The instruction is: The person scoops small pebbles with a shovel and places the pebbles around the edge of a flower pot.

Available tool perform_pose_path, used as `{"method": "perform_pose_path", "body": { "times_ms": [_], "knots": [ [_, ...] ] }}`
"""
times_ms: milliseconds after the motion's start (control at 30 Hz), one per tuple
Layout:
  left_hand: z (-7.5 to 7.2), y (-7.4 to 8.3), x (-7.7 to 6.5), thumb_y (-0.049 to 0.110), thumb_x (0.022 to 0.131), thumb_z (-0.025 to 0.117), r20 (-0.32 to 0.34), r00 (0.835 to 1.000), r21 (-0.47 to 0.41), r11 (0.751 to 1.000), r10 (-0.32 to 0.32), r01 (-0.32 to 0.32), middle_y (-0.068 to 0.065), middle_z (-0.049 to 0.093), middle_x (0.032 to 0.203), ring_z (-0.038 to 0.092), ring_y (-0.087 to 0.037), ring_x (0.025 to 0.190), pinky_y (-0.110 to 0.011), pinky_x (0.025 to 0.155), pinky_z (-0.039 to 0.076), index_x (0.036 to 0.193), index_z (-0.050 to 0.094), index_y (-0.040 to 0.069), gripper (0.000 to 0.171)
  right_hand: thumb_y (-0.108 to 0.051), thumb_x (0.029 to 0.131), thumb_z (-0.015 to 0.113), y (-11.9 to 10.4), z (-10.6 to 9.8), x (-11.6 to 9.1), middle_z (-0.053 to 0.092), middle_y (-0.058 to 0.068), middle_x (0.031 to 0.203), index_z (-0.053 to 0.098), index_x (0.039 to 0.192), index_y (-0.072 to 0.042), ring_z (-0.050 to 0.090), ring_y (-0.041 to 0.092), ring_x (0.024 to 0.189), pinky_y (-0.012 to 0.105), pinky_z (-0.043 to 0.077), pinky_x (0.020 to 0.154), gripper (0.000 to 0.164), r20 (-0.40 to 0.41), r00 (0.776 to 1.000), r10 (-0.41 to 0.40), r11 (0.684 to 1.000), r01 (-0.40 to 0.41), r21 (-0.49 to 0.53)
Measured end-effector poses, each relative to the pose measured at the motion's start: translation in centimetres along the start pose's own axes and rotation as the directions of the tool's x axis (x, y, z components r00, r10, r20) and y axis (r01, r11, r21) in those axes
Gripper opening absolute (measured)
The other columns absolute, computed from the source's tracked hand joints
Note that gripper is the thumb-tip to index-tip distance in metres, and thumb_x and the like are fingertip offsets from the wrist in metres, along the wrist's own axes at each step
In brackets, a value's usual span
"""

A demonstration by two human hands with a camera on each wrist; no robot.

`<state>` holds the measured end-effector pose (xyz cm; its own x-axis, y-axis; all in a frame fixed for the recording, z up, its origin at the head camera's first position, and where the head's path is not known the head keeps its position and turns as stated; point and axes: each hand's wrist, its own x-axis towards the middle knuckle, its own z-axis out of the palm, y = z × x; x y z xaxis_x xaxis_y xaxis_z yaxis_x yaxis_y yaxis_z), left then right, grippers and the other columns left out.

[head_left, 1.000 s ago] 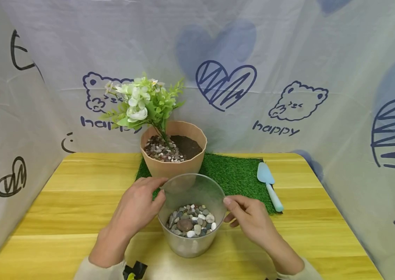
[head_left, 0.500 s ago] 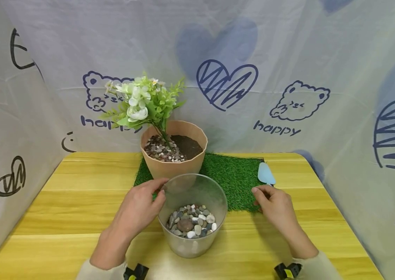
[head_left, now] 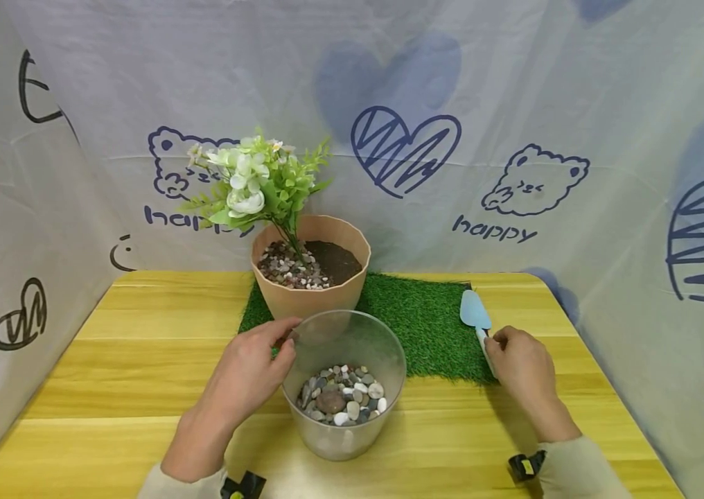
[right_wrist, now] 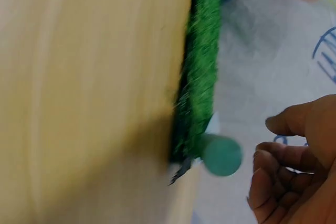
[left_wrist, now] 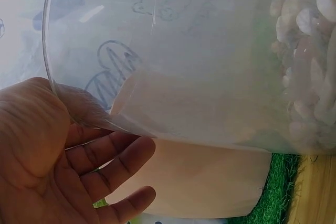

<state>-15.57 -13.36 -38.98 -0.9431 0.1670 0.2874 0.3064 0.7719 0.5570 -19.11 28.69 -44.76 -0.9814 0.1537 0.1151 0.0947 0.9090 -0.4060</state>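
A clear plastic bucket with several mixed pebbles in its bottom stands on the table. My left hand grips its rim at the left; in the left wrist view the thumb shows through the wall while the fingers lie outside. A small trowel with a pale blue blade lies along the right edge of the green turf mat. My right hand is at the trowel's handle. In the right wrist view its fingers are partly bent with a gap to the thumb, apart from the handle end.
Behind the bucket, a terracotta-coloured pot holds soil, small stones and a white-flowered plant. It stands on the turf mat on a wooden table. Printed white cloth closes off the back and sides.
My right hand has left the bucket's right side and moved right to the trowel's handle. My left hand stays on the rim, and the bucket and trowel have hardly shifted.
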Motion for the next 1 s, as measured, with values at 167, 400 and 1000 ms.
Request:
{"method": "perform_pose_path", "body": {
  "times_ms": [167,400,1000],
  "knots": [
    [0.0,0.0,0.1,0.015,0.102,0.057,0.008,1.0,-0.003,1.0,-0.013,0.013,-0.003,0.075,0.117,0.069,-0.017,0.097,-0.043,0.084,0.057,0.135,0.072,0.012,0.036,-0.035,0.107,0.057,1.0,0.5,0.5,0.071,0.031,0.114,0.065,0.127,0.012,0.067,0.031,0.076,0.048,0.054,0.065,0.052,0.109,0.993,0.043,0.998,-0.039,-0.04],
    [0.0,-0.1,0.1,0.016,0.102,0.058,0.014,1.0,-0.009,1.0,-0.014,0.014,-0.004,0.076,0.119,0.07,-0.018,0.098,-0.043,0.085,0.058,0.136,0.072,0.013,0.037,-0.04,0.106,0.057,1.5,1.1,0.6,0.06,0.014,0.076,0.064,0.093,0.001,0.054,0.026,0.064,0.039,0.042,0.054,0.043,0.19,0.976,0.11,0.993,-0.1,-0.063],
    [-0.6,-0.4,0.0,0.018,0.101,0.062,0.011,0.998,0.041,0.997,0.065,-0.065,-0.006,0.073,0.134,0.067,-0.03,0.126,-0.053,0.104,0.054,0.137,0.073,0.014,0.038,-0.037,0.104,0.054,1.9,1.1,0.8,0.057,0.014,0.076,0.057,0.101,0.004,0.052,0.028,0.064,0.041,0.041,0.052,0.042,0.222,0.963,0.155,0.988,-0.146,-0.056]
  ]
}}
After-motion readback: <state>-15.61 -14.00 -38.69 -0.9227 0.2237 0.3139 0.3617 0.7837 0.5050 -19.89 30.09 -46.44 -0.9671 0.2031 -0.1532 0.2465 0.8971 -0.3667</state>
